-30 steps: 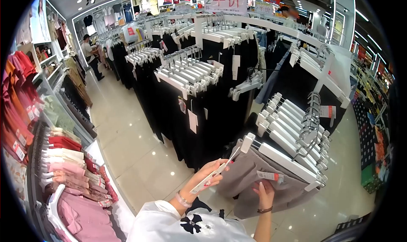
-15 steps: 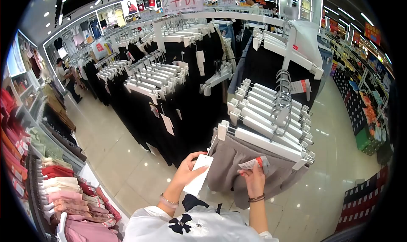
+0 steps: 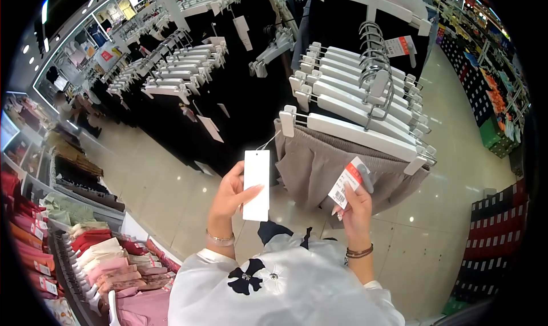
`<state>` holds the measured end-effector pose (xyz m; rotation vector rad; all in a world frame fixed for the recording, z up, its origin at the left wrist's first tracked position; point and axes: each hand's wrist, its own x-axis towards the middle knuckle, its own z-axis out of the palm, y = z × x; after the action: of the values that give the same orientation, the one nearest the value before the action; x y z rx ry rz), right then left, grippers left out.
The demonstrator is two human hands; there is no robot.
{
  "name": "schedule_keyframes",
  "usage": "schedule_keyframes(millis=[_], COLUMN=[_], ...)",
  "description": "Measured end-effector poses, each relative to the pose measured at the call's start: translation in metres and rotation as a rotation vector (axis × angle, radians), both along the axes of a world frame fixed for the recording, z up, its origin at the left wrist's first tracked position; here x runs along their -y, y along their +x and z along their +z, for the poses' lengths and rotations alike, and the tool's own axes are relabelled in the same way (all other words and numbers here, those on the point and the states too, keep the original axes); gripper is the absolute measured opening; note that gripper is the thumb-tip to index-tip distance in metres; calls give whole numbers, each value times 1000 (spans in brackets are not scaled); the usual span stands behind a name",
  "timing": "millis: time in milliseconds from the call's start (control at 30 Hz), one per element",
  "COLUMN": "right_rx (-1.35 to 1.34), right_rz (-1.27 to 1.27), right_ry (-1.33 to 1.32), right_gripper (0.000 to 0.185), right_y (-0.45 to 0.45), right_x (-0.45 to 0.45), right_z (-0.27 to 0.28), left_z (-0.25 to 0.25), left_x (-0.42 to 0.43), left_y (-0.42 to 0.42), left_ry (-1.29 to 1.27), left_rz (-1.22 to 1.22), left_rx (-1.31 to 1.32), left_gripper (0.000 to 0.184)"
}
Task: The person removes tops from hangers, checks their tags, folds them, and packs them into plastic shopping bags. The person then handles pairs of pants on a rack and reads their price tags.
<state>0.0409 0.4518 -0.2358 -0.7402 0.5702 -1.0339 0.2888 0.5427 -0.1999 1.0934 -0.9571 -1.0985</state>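
Observation:
Between thumb and fingers, my left hand (image 3: 233, 193) pinches a blank white hang tag (image 3: 256, 177) on a thin string. The string leads up to grey-brown trousers (image 3: 314, 160) with an elastic waist, clipped to a white hanger (image 3: 362, 136). In my right hand (image 3: 357, 209) is a red-and-white price tag (image 3: 348, 183) with a barcode, held at its lower edge and tilted. A grey rounded piece shows behind that tag. The trousers hang just beyond both hands. Some fingertips of each hand are hidden behind the tags.
Several more white clip hangers (image 3: 342, 78) crowd the rail behind the trousers. Black garments (image 3: 251, 98) hang to the left. Pink and red clothes (image 3: 137, 303) fill a rack at lower left. Stacked dark and red goods (image 3: 494, 235) stand at right. A person (image 3: 85, 112) is far left.
My view has tilted down. The white tag has turned upright to face me. My right hand has raised the price tag, turning it so its barcode shows.

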Motion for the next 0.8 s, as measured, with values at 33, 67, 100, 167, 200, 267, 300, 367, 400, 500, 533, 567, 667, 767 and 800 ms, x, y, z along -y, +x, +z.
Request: schedule_keyframes(millis=[33, 67, 100, 167, 200, 267, 300, 367, 400, 500, 533, 567, 667, 767, 800], right_rx=[4, -4, -11, -29, -30, -30, -41, -64, -79, -88, -87, -81, -57, -62, -66], right_rz=[8, 2, -2, -33, -38, -56, -48, -35, -32, -43, -45, -51, -68, -18, 12], right_ry=[-1, -3, -8, -22, -14, 13, 14, 0, -9, -12, -14, 15, 42, 21, 8], right_gripper=[20, 20, 20, 19, 18, 18, 18, 19, 20, 20, 20, 20, 18, 19, 19], right_y=[-1, -2, -2, 0, 0, 2, 2, 2, 1, 0, 1, 1, -1, -2, -1], right_x=[-1, -1, -1, -2, -2, -3, -3, -4, -4, -3, -3, -3, -2, -5, -5], right_z=[0, 1, 1, 2, 3, 4, 3, 3, 3, -1, 0, 3, 8, 1, -3], left_z=[7, 9, 10, 19, 17, 4, 0, -1, -2, 4, 8, 13, 17, 21, 21], left_x=[-1, -3, -6, -8, -4, -4, -3, -5, -6, -8, -9, -11, -12, -11, -10], left_y=[-4, -4, -2, -3, -9, -5, -6, -11, -14, -18, -19, -19, -20, -28, -29], left_ry=[4, 20, 34, 62, 83, 29, 20, -3, -38, -18, -16, 22, 73, 70, 75], left_rz=[70, 70, 73, 90, 178, 121, 120, 102, 103, 147, 149, 132, 104, 57, 52], left_rx=[72, 40, 10, -44, -70, -131, -116, -110, -79, 9, 35, 51, 119, 71, 78], left_gripper=[39, 37, 35, 27, 23, 20, 20, 17, 16, 21, 23, 26, 30, 28, 28])
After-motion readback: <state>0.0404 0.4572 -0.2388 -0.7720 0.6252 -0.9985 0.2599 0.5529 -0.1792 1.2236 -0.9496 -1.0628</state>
